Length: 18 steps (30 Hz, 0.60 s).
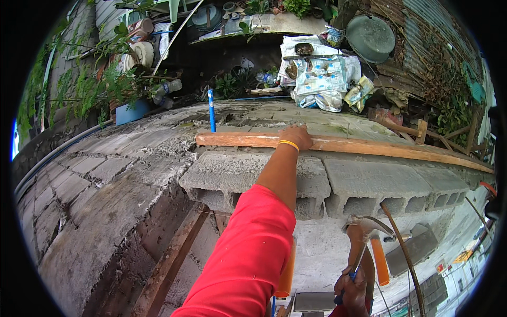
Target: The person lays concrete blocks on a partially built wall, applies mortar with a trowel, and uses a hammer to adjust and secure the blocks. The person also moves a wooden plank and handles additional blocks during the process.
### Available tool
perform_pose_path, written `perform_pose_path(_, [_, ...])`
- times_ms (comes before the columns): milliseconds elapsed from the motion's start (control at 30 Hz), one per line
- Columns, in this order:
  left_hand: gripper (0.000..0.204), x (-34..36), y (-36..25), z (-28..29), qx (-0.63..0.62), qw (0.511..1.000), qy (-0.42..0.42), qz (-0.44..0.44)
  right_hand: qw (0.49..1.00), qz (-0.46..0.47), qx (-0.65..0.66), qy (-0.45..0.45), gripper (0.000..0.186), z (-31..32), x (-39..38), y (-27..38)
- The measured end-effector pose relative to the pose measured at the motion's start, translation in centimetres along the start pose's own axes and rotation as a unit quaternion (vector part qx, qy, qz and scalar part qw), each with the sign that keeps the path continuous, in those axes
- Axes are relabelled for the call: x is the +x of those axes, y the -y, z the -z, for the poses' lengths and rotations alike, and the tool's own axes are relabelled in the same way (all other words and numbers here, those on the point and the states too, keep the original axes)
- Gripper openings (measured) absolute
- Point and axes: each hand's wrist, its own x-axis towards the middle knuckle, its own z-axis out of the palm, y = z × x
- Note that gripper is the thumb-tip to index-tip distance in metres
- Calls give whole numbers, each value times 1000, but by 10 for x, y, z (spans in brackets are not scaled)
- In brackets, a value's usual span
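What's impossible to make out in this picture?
All in the head view:
- Palm of the left hand, on the wooden beam: hidden by the hand's back.
- Hammer grip: partly covered by the right hand.
- Orange pipe: partly behind the red sleeve.
- Sleeve's near end: cut off by the lower edge.

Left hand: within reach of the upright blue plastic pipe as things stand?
Probably yes: the left hand rests on the long brown wooden beam, right of the pipe, and nothing visible blocks the gap; it would likely need to leave the beam.
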Motion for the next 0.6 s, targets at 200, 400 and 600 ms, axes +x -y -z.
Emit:
perform_pose_path(200, [75, 25, 6, -11, 24, 997, 68, 24, 998, -26, -55, -9, 16, 23, 11, -7])
perform_pose_path(400, [94, 45, 25, -16, 13, 996, 86, 29, 997, -46, -59, -16, 12, 44, 13, -19])
perform_pose_path(600, [112, 44, 29, -18, 42, 995, 95, -1, 992, -87, -92, -12, 22, 45, 13, -20])
